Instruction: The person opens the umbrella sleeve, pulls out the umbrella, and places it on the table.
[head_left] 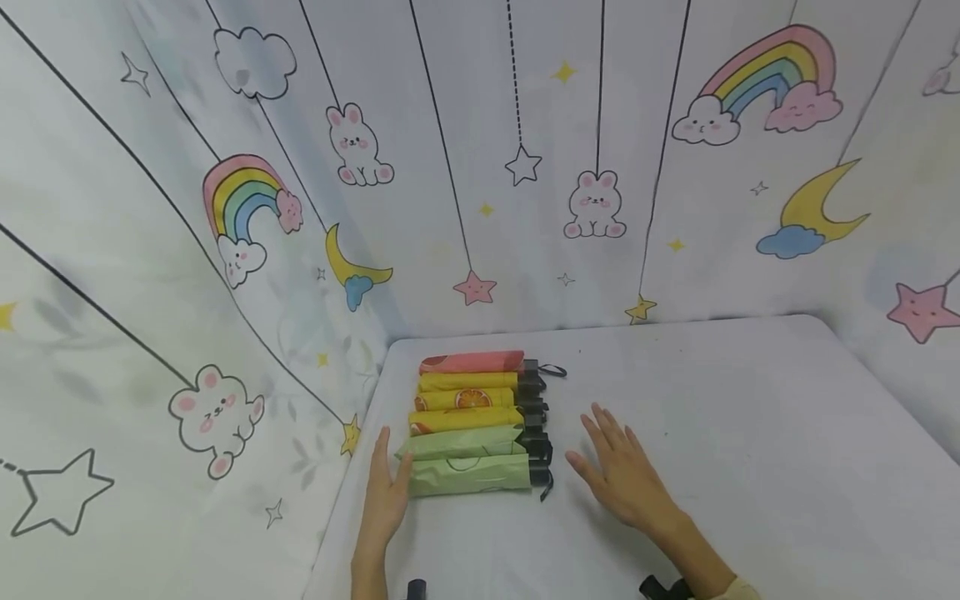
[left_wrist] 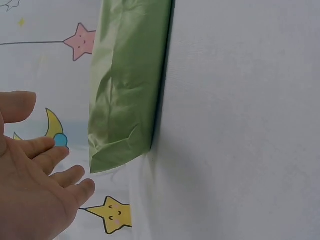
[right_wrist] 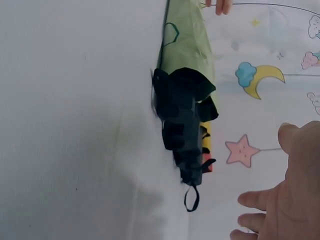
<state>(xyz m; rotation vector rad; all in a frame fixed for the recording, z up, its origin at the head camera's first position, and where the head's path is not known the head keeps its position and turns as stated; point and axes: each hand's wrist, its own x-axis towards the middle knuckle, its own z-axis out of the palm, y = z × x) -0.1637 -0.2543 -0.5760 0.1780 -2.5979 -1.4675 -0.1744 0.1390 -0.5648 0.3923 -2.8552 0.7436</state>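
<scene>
Several folded umbrellas lie side by side in a stack of rows on the white table. At the far end is a red umbrella [head_left: 472, 362], then yellow ones, among them a yellow umbrella with an orange-slice print [head_left: 472, 399]. Nearest are two green ones, the front green umbrella [head_left: 472, 476] lying closest to me. Their black handles [head_left: 538, 473] point right. My left hand [head_left: 386, 500] is at the left ends of the green umbrellas, fingers extended. My right hand [head_left: 626, 479] is spread just right of the handles, holding nothing, apart from them in the right wrist view.
The white table [head_left: 735, 433] extends to the right of the umbrellas. Behind and to the left hangs a white cloth backdrop [head_left: 465, 208] printed with rabbits, stars, moons and rainbows. Small black objects [head_left: 417, 588] show at the bottom edge near the wrists.
</scene>
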